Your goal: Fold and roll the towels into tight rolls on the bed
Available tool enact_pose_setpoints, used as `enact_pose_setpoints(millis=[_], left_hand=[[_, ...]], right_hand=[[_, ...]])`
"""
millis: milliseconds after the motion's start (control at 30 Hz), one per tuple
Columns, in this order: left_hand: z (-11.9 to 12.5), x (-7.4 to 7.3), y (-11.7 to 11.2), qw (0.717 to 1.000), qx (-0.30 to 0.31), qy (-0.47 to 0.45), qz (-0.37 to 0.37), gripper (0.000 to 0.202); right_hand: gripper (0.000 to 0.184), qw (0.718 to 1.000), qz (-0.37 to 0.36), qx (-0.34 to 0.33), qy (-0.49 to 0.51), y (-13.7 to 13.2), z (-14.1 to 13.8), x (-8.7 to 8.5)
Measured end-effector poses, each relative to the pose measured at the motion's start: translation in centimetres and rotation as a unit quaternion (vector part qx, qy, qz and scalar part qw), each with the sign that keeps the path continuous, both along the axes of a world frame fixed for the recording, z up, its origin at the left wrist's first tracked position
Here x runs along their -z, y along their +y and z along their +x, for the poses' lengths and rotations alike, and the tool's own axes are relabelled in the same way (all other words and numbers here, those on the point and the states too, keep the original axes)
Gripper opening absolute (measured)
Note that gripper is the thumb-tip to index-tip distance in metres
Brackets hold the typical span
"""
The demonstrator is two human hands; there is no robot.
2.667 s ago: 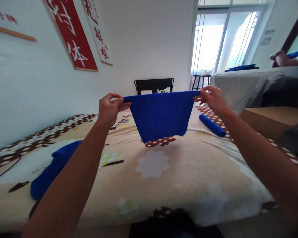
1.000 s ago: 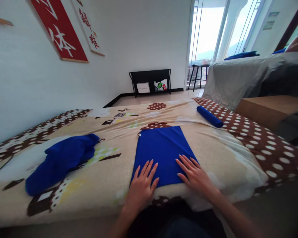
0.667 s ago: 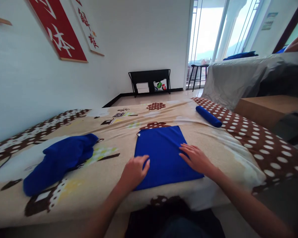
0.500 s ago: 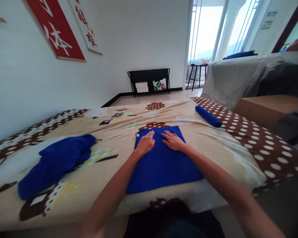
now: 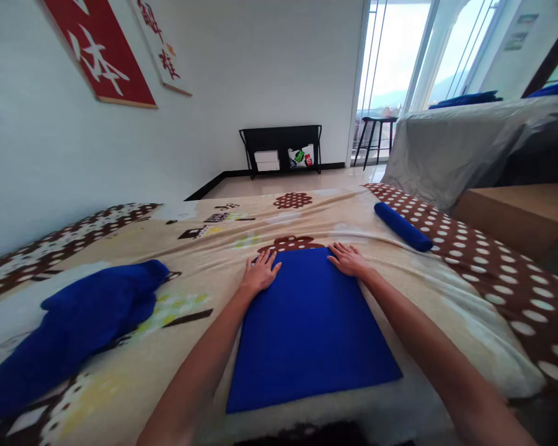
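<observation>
A blue cloth (image 5: 311, 334) lies flat in front of me, folded or spread into a neat four-sided shape on the patterned blanket (image 5: 204, 248). My left hand (image 5: 261, 271) rests on its far left corner, fingers stretched out. At the far right corner my right hand (image 5: 348, 257) lies with its fingers spread, pressing flat. Neither hand grips anything. To the left sits a crumpled blue cloth (image 5: 88, 316) in a loose heap. A rolled blue cloth (image 5: 402, 227) lies beyond my right hand, near the blanket's dotted border.
A cardboard box (image 5: 516, 210) stands at the right, beside a plastic-covered table (image 5: 451, 133) bearing folded blue cloth (image 5: 467, 99). Against the back wall is a low black rack (image 5: 281, 136). A dark stool (image 5: 376, 124) stands by the window.
My hands have moved apart, from the middle of the cloth's far part out to its far corners. The cloth looks smoother. The camera view has shifted slightly.
</observation>
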State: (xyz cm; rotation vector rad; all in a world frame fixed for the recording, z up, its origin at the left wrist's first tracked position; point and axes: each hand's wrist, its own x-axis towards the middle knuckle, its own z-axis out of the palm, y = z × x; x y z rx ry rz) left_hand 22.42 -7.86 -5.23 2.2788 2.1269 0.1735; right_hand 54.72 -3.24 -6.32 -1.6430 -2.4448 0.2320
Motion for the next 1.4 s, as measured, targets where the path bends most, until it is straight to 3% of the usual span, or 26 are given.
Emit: enact_pose_setpoints(millis=[100,233,300,500,633,733,833,900,1033,1167,1267,1400], left_hand=[[2.5,-0.5,0.6,1.000,0.000,0.010,0.009,0.058],[5.2,-0.5,0.4,0.998,0.057,0.010,0.003,0.057],[4.8,-0.2,-0.1,0.998,0.059,0.009,-0.001,0.058],[1.2,-0.6,-1.9,0.999,-0.017,0.014,0.024,0.059],[4.2,-1.7,-3.5,0.998,-0.002,0.024,0.060,0.055],[7.6,-1.6,-6.2,0.994,0.095,0.026,0.054,0.055],[8.5,-0.9,-10.0,0.986,0.165,0.025,0.027,0.054],[7.2,-0.4,-12.9,0.984,0.174,0.023,0.023,0.052],[1.9,0.6,-19.0,0.985,0.168,0.017,0.046,0.052],[-1.4,1.2,-23.6,0.988,0.118,0.045,0.093,0.050],[0.8,0.5,-24.7,0.983,0.096,0.068,0.138,0.053],[7.2,-0.5,-23.8,0.974,0.174,0.052,0.137,0.056]], right_hand=[[0.062,1.000,0.021,0.003,0.003,-0.5,-3.3,-0.3],[0.057,0.998,0.022,-0.050,0.009,-1.8,-7.6,-0.2],[0.058,0.999,0.019,-0.049,0.009,-2.1,-7.2,0.0],[0.061,0.998,0.024,0.058,0.004,-2.3,-0.5,-0.2],[0.061,0.996,0.060,0.062,0.008,-4.6,-2.0,-0.8],[0.060,0.998,0.067,-0.012,0.012,-8.2,-5.1,-0.4],[0.058,0.995,0.060,-0.075,0.013,-12.2,-6.0,0.2],[0.059,0.995,0.059,-0.084,0.014,-14.4,-4.6,0.5],[0.060,0.990,0.073,-0.117,0.029,-17.9,1.3,1.0],[0.052,0.988,0.112,-0.109,0.018,-21.6,5.6,1.4],[0.047,0.984,0.159,-0.076,0.001,-24.2,4.2,0.6],[0.050,0.975,0.188,-0.115,0.035,-26.6,-2.0,-0.2]])
